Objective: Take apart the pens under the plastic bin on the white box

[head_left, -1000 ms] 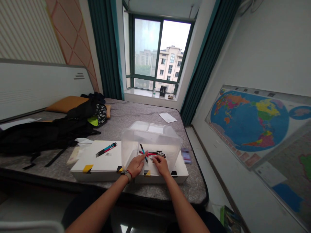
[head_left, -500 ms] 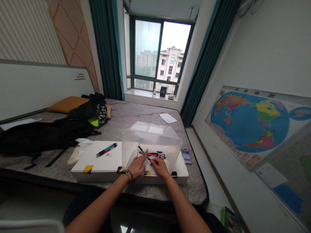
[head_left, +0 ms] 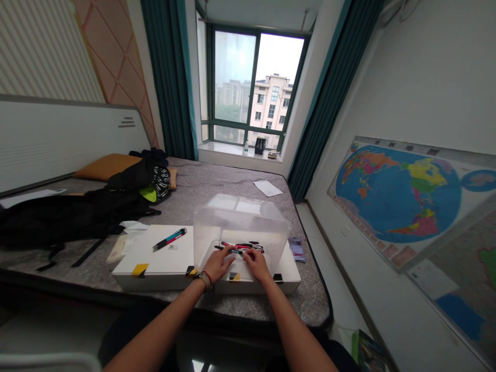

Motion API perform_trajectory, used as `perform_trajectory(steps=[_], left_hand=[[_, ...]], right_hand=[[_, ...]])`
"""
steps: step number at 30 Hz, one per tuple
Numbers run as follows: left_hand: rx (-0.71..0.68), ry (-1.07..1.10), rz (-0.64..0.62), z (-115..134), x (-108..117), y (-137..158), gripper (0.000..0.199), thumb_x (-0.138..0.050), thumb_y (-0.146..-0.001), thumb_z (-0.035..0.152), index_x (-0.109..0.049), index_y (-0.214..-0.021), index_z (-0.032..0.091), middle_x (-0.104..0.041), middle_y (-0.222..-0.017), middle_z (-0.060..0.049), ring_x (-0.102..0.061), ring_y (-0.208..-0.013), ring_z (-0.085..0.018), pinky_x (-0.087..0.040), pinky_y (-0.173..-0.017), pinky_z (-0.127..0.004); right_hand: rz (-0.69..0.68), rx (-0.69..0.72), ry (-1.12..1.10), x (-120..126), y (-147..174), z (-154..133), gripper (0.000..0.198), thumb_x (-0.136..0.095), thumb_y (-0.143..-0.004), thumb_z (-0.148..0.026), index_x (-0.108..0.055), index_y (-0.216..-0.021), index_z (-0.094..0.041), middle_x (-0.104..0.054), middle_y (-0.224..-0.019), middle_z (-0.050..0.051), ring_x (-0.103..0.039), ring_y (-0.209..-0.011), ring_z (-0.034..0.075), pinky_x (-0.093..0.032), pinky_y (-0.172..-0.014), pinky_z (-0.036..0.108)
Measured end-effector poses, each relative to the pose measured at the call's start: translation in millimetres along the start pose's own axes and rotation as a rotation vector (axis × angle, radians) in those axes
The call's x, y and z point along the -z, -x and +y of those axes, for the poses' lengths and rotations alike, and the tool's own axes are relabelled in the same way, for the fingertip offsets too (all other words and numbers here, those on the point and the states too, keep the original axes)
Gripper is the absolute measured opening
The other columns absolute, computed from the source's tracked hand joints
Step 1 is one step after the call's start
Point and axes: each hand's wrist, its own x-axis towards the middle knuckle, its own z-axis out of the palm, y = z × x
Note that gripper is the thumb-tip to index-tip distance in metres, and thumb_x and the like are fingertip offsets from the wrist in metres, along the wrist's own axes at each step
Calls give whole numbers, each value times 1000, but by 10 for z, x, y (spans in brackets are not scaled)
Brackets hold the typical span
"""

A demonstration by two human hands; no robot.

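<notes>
Two hands at a translucent bin, which opens toward the near side. The left hand, fingers bent and nearly closed, holds a dark pen with a teal section roughly level before the bin's mouth; the right hand has its fingertips pinched at the pen's right end. Just beyond lie red-and-black pens. At left, two further pens rest on a white box beside a small printed mark, illegible. Right wall: world map, its heading characters too small to read.
</notes>
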Motion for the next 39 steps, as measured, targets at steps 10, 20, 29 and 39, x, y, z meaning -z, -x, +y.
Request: perform_trajectory(steps=[10,20,29,39], left_hand=[[119,93,57,-48,-31,-50,31,-38,-91,44,-61,-105,28,-70,-95,-1,-64,-89,-19,-44,-75,-25],[130,115,31,-52,-27,-56,31,-39,-91,44,-62,-104,29,-70,-96,-1,-64,-90,-18,-44,-80,-25],[149,142,39,-20,-14,-44,30,-40,-90,45,-62,-102,28,-71,-96,-1,-64,-91,-19,-45,-81,-26],[152,219,29,19,15,-47,31,-41,-89,46,-61,-101,26,-73,-83,1,-66,-88,-18,-45,-80,-26]], right_hand=[[18,-2,-14,-17,8,19,19,-57,-79,-36,-60,-85,-19,-64,-73,2,-56,-64,15,-43,-61,26],[-38,-8,103,15,38,-88,36,-40,-90,-43,-63,-76,-19,-66,-68,2,-57,-62,15,-40,-62,24],[-3,17,30,-7,45,-88,17,-52,-84,-34,-59,-90,-20,-66,-74,1,-59,-68,16,-43,-65,24],[-16,28,134,-4,47,-61,24,-47,-87,-39,-62,-78,-21,-66,-72,1,-59,-68,16,-41,-65,25]])
